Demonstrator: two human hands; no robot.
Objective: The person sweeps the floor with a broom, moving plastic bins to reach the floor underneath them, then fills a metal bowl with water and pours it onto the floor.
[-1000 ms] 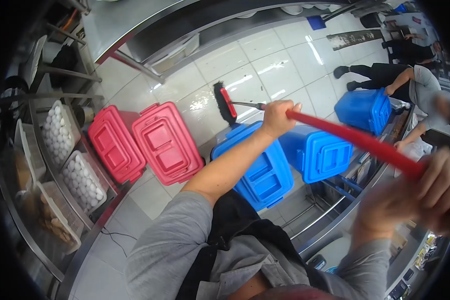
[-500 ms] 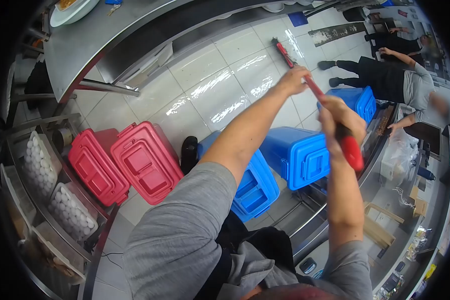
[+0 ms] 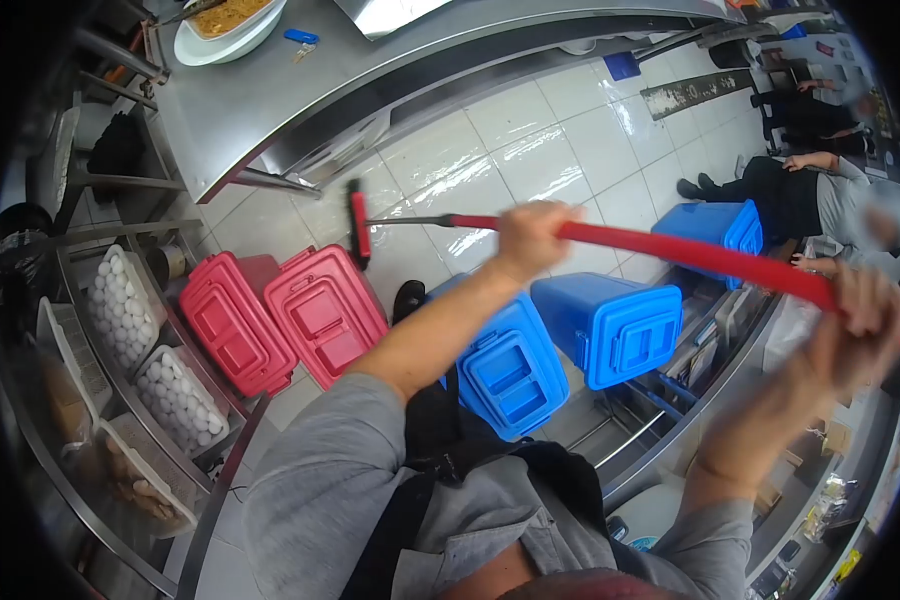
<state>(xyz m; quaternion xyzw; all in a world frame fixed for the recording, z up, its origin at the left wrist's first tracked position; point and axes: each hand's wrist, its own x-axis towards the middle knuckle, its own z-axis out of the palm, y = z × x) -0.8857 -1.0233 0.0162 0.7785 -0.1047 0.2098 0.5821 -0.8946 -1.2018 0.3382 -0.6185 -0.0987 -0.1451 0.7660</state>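
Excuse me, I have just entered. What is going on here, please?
A person holds a red broom with both hands: the left hand grips it partway along, the right hand is at the upper end. The brush head is low over the tiled floor, near two red bins; contact is unclear. Three blue bins stand farther right, another person beside the farthest.

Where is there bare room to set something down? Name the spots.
Widest: the tiled floor between the steel table and the blue bins. Smaller: the table's corner below the white bowl. Crowded: where the broom head is near the red bins, and the left side, packed with what look like eggs.
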